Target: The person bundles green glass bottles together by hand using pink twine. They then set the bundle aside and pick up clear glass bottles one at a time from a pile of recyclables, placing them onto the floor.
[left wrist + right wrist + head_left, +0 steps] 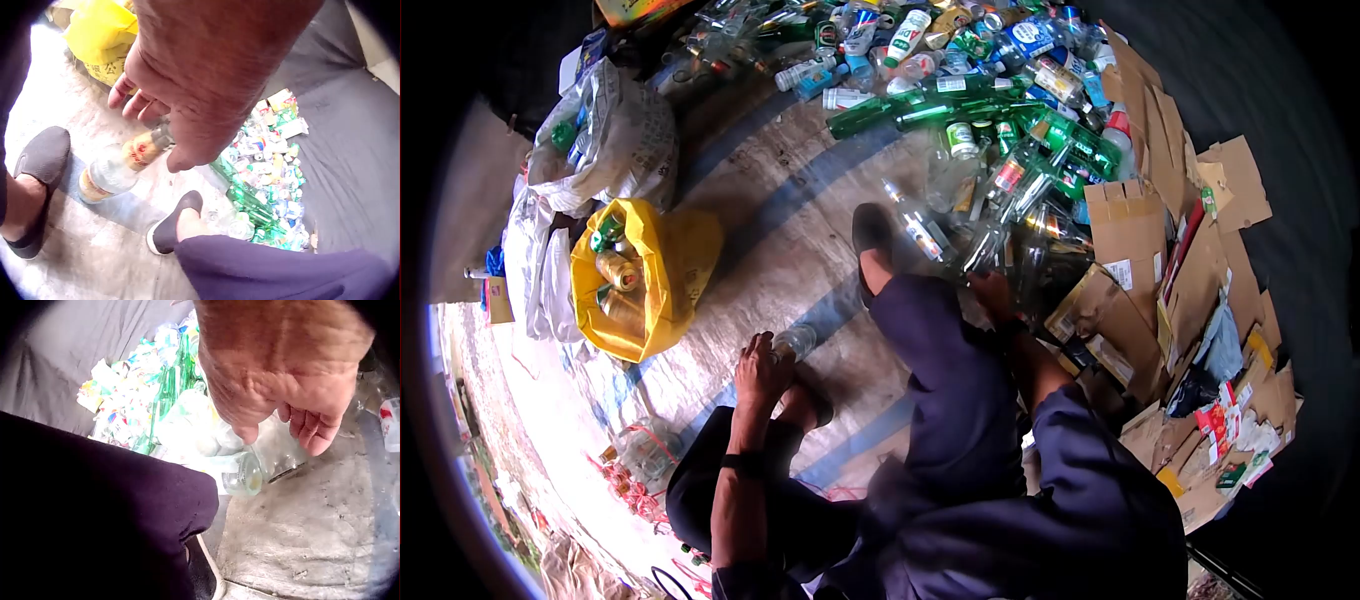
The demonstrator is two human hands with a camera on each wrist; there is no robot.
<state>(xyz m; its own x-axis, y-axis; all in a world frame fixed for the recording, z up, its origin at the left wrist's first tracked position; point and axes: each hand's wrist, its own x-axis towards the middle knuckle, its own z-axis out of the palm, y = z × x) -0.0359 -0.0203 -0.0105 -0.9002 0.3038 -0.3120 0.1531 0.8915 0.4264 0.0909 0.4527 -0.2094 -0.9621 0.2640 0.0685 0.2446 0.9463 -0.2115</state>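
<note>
My left hand [762, 372] holds a clear glass bottle [111, 175] by its neck, thumb on one side and fingers on the other. An orange label wraps the bottle's neck, and the body tilts down toward the floor sheet. On the other side, my right hand [992, 295] is at the near edge of the glass bottle pile. Its thumb and curled fingers are around a clear bottle [278, 450], whose upper part the hand hides. Another clear bottle [244, 474] lies right beside it, base showing. A labelled clear bottle [920, 228] lies near the right shoe.
Green bottles [920, 110] and mixed cans and plastic bottles are heaped ahead. Flattened cardboard [1128, 225] stacks up on the right. A yellow bag [650, 300] with cans stands at left, before a white sack [635, 130]. A bundle of pink string [640, 490] lies at lower left.
</note>
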